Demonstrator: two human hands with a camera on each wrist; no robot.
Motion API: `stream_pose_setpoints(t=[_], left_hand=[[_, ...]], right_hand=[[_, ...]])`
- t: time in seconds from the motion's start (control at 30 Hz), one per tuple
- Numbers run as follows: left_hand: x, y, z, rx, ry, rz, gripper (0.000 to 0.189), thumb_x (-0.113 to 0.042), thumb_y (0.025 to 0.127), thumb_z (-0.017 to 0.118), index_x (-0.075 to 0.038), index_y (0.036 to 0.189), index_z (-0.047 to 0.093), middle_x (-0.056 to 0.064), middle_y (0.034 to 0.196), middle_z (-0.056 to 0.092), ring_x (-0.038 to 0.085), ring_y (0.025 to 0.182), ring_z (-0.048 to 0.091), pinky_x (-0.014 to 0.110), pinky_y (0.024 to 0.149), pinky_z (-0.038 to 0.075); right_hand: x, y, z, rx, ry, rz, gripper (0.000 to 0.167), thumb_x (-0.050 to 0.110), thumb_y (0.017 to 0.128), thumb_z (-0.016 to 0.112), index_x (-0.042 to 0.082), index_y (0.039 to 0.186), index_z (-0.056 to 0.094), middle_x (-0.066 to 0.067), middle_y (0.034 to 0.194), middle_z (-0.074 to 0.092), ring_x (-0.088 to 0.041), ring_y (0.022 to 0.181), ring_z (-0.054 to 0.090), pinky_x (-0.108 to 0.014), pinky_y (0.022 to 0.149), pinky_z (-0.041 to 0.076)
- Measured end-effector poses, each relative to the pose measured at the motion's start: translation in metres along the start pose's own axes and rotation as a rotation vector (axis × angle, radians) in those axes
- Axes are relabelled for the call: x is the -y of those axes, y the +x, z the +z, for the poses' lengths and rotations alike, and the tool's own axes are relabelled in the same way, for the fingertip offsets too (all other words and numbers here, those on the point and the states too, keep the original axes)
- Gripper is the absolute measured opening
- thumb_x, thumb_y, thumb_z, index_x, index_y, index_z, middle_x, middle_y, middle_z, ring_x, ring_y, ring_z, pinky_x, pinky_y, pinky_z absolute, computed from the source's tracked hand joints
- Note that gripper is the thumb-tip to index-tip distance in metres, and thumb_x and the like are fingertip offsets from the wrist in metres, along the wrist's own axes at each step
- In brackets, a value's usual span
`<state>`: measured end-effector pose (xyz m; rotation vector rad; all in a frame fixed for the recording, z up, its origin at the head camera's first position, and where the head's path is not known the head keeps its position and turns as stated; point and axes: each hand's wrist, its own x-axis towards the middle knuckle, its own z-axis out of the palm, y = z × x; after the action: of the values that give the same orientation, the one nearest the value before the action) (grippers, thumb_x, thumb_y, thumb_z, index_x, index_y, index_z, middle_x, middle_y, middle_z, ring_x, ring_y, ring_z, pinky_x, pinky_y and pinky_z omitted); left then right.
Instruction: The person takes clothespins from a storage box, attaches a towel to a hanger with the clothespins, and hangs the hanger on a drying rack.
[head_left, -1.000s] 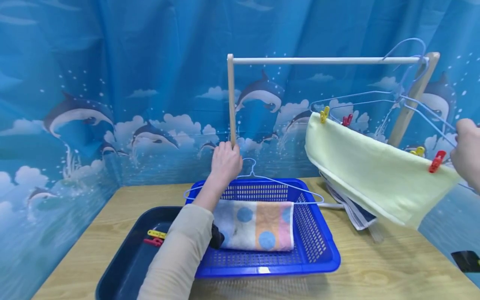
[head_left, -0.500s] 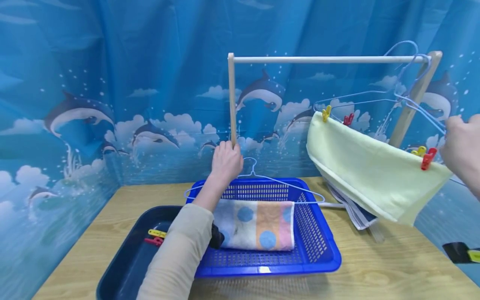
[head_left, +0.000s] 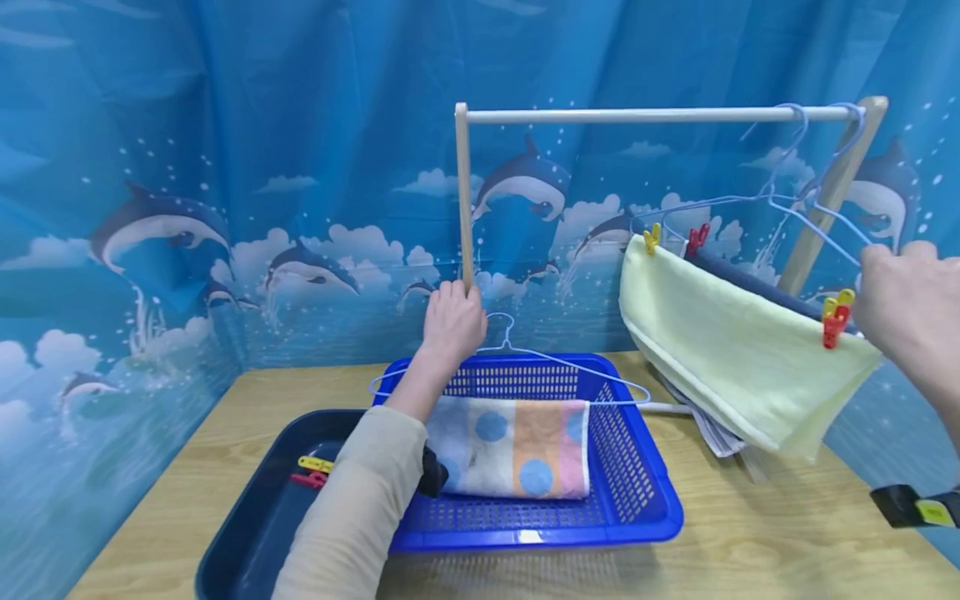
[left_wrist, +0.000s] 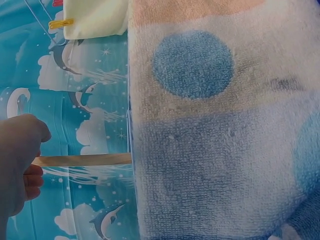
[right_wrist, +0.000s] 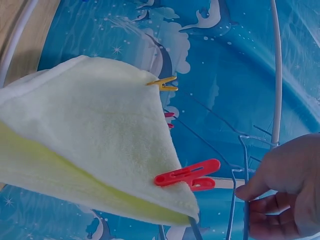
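At rack [head_left: 652, 116] — L hand [head_left: 455, 321] grips post [head_left: 465, 200], R hand [head_left: 906, 292] holds hanger [right_wrist: 245, 162]; yellow cloth [head_left: 731, 346] cd slip if pegs [head_left: 834, 327] tugged.

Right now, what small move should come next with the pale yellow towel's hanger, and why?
Probably ease the right hand gently off the hanger: its hook appears to sit over the rail, the yellow towel is pegged on, and the left hand grips the rack's post.
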<state>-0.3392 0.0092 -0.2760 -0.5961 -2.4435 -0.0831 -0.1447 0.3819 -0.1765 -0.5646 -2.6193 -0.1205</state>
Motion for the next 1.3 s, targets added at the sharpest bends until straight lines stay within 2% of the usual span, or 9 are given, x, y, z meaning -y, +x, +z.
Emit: stream_pose_setpoints(t=[0.13, 0.33, 0.63, 0.77, 0.9, 1.1, 1.3], left_hand=[[0.000, 0.001, 0.000, -0.004, 0.000, 0.001, 0.038, -0.028, 0.092, 0.055, -0.001, 0.119, 0.058, 0.013, 0.100, 0.054, 0.025, 0.090, 0.048, 0.035, 0.080, 0.042], [0.000, 0.000, 0.001, 0.002, -0.008, 0.003, 0.037, -0.027, 0.091, 0.055, -0.001, 0.117, 0.058, 0.013, 0.100, 0.054, 0.025, 0.090, 0.047, 0.035, 0.080, 0.041], [0.001, -0.002, 0.000, 0.016, -0.009, -0.008, 0.038, -0.028, 0.092, 0.054, -0.001, 0.119, 0.057, 0.012, 0.100, 0.054, 0.024, 0.091, 0.046, 0.034, 0.081, 0.041], [0.001, -0.002, -0.001, 0.007, 0.000, -0.003, 0.037, -0.028, 0.092, 0.054, -0.001, 0.117, 0.058, 0.013, 0.099, 0.054, 0.024, 0.090, 0.047, 0.035, 0.080, 0.041], [0.001, -0.002, -0.001, 0.009, 0.006, 0.001, 0.038, -0.029, 0.091, 0.055, -0.001, 0.117, 0.058, 0.012, 0.100, 0.054, 0.024, 0.090, 0.047, 0.034, 0.079, 0.041], [0.001, -0.003, -0.002, 0.025, 0.005, -0.003, 0.038, -0.029, 0.092, 0.055, -0.001, 0.118, 0.057, 0.012, 0.101, 0.054, 0.024, 0.090, 0.046, 0.033, 0.078, 0.041], [0.001, -0.003, -0.003, 0.077, 0.012, -0.005, 0.036, -0.029, 0.092, 0.053, -0.002, 0.116, 0.059, 0.012, 0.101, 0.055, 0.025, 0.093, 0.048, 0.035, 0.082, 0.041]], right_hand=[[0.000, 0.002, -0.001, -0.007, 0.035, -0.016, 0.022, -0.009, 0.077, 0.059, -0.015, 0.092, 0.044, -0.032, 0.081, 0.042, -0.043, 0.073, 0.040, -0.058, 0.067, 0.038], [-0.001, 0.001, 0.001, -0.047, 0.056, -0.039, 0.014, -0.007, 0.081, 0.052, -0.018, 0.087, 0.045, -0.032, 0.077, 0.043, -0.043, 0.070, 0.042, -0.057, 0.065, 0.039], [0.009, -0.006, 0.001, -0.038, -0.023, -0.078, 0.016, -0.006, 0.079, 0.058, -0.016, 0.086, 0.047, -0.030, 0.076, 0.045, -0.039, 0.067, 0.043, -0.053, 0.060, 0.045], [0.012, -0.004, 0.000, -0.017, -0.042, -0.078, 0.015, -0.003, 0.084, 0.054, -0.016, 0.085, 0.047, -0.026, 0.072, 0.044, -0.035, 0.063, 0.043, -0.046, 0.054, 0.044], [0.012, -0.004, 0.001, -0.008, -0.023, -0.058, 0.017, 0.001, 0.088, 0.049, -0.016, 0.086, 0.047, -0.026, 0.073, 0.044, -0.036, 0.063, 0.043, -0.044, 0.052, 0.041], [0.010, -0.003, 0.003, -0.082, 0.000, -0.051, 0.027, 0.010, 0.092, 0.049, -0.013, 0.081, 0.044, -0.026, 0.072, 0.040, -0.038, 0.062, 0.041, -0.044, 0.051, 0.038], [0.009, -0.003, 0.007, -0.114, -0.007, -0.043, 0.031, 0.013, 0.092, 0.049, -0.015, 0.087, 0.038, -0.031, 0.084, 0.036, -0.043, 0.065, 0.042, -0.048, 0.053, 0.038]])
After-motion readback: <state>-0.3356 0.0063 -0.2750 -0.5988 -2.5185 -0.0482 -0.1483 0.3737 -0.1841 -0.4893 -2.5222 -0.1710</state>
